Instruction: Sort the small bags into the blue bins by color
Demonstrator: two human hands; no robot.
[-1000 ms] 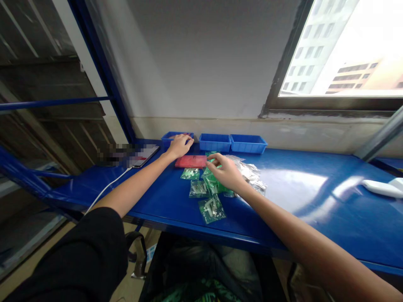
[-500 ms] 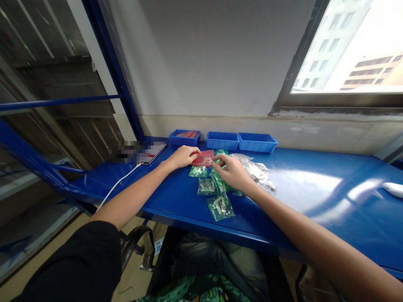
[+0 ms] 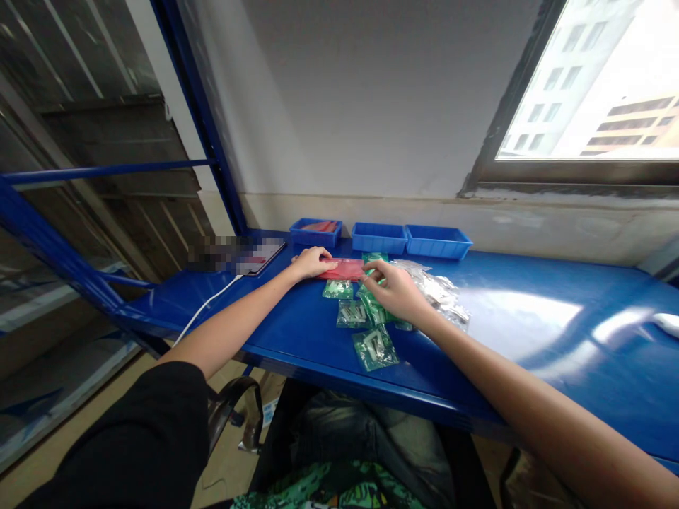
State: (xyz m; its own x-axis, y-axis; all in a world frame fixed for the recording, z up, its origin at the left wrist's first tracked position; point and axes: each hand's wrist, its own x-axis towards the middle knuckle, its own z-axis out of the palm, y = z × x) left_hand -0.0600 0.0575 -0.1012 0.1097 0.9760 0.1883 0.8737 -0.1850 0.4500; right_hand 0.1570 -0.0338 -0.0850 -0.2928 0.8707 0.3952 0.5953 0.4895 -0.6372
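A red plastic bag [image 3: 347, 269] lies stretched flat between my two hands, just above the green packets. My left hand [image 3: 312, 263] grips its left end, thumb on top. At the right end, my right hand [image 3: 390, 284] pinches the edge between thumb and fingers. Below the bag are several clear green bags with small metal-looking parts: one green bag [image 3: 338, 289] right under it, another green bag [image 3: 352, 313] lower, and a green bag [image 3: 375, 347] nearest the table's front edge. A pile of silvery packets [image 3: 438, 291] sits to the right of my right hand.
Along the wall stand a blue bin [image 3: 316, 232] with red bags in it, a middle blue bin [image 3: 379, 238] and a right blue bin [image 3: 438, 242]. A tablet-like device [image 3: 265, 256] with a white cable [image 3: 206, 302] lies at left. A white object [image 3: 667, 324] is at far right.
My left hand has slid a little left along the red bag, and more of the bag shows between my hands. My right hand stays at its right end. The view has shifted slightly.
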